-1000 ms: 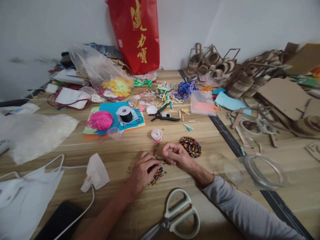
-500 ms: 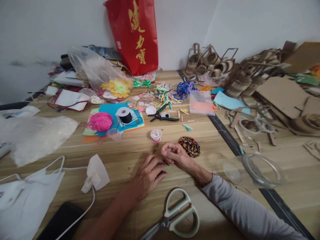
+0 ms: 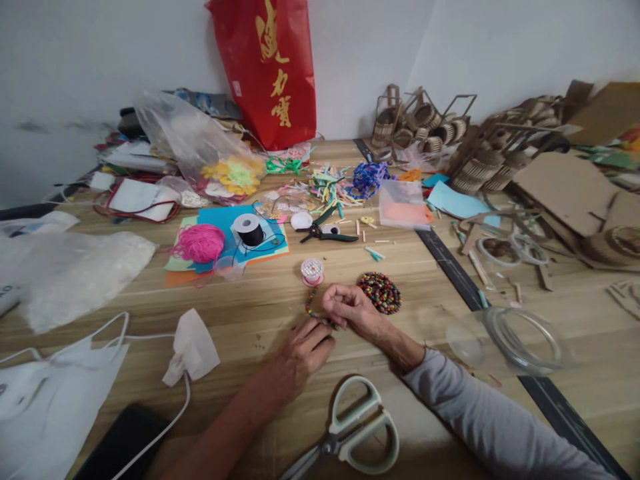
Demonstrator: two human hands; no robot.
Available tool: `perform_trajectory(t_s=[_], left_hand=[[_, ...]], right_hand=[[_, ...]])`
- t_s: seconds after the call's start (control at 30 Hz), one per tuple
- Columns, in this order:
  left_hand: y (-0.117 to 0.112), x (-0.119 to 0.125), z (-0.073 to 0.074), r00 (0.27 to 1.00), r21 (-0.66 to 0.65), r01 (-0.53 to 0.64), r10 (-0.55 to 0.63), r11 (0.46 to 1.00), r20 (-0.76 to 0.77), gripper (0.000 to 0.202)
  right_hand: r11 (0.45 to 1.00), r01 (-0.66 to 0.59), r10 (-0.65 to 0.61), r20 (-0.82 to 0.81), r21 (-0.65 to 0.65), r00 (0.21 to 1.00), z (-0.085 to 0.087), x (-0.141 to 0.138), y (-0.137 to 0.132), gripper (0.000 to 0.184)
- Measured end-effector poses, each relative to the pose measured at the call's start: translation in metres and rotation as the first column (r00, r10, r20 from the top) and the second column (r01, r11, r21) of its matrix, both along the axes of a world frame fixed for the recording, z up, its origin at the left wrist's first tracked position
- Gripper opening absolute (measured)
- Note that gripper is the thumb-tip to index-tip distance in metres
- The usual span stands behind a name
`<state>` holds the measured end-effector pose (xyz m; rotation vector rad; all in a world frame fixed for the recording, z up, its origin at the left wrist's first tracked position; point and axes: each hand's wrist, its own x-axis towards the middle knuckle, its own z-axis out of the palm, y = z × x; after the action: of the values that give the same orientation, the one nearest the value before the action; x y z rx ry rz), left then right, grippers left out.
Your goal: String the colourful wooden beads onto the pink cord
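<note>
A short strand of small multicoloured beads (image 3: 309, 308) curves over the table and runs in between my two hands. My left hand (image 3: 304, 352) rests low on the table with its fingers closed on the strand's near end. My right hand (image 3: 356, 312) is pinched just above and beside it, thumb against fingers; what sits in the pinch is too small to make out. Right behind my right hand lies a coiled heap of matching beads (image 3: 381, 293). A small spool with pearly beads on top (image 3: 312, 269) stands beyond the strand.
Scissors (image 3: 357, 427) lie close in front of my hands. Further back are pliers (image 3: 325, 230), pink yarn (image 3: 201, 244) and a black thread spool (image 3: 249, 231). Clear tubing (image 3: 525, 340) lies to the right, a phone (image 3: 123, 443) to the near left.
My left hand's fingers have drawn together and curled, uncovering more of the bead strand. My right hand has stayed almost still.
</note>
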<state>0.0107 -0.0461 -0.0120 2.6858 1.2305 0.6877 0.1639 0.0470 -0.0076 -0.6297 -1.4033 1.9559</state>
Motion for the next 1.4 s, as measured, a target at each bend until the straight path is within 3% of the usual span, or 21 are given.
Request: perform_trajectory(t_s=[0.3, 0.8, 1.0, 1.23, 1.4], left_hand=[[0.002, -0.001, 0.004, 0.995, 0.046, -0.080, 0.077, 0.996, 0.067, 0.016], [0.005, -0.004, 0.002, 0.957, -0.058, -0.161, 0.171, 0.985, 0.234, 0.011], [0.009, -0.007, 0.005, 0.883, -0.158, -0.192, 0.241, 0.968, 0.403, 0.013], [0.009, -0.011, 0.018, 0.751, -0.374, -0.236, 0.413, 0.897, 0.515, 0.020], [0.009, -0.012, 0.016, 0.754, -0.381, -0.220, 0.404, 0.898, 0.517, 0.019]], right_hand=[[1.000, -0.003, 0.003, -0.003, 0.013, 1.000, 0.000, 0.002, 0.000, 0.031], [1.000, -0.006, 0.007, -0.009, 0.023, 1.000, 0.000, 0.002, 0.001, 0.032], [0.996, -0.044, 0.040, 0.059, 0.073, 0.997, 0.001, 0.003, 0.000, 0.031], [0.980, -0.104, 0.077, 0.163, 0.168, 0.984, 0.004, 0.001, -0.003, 0.034], [0.957, -0.154, 0.100, 0.217, 0.247, 0.971, 0.004, 0.000, -0.007, 0.036]])
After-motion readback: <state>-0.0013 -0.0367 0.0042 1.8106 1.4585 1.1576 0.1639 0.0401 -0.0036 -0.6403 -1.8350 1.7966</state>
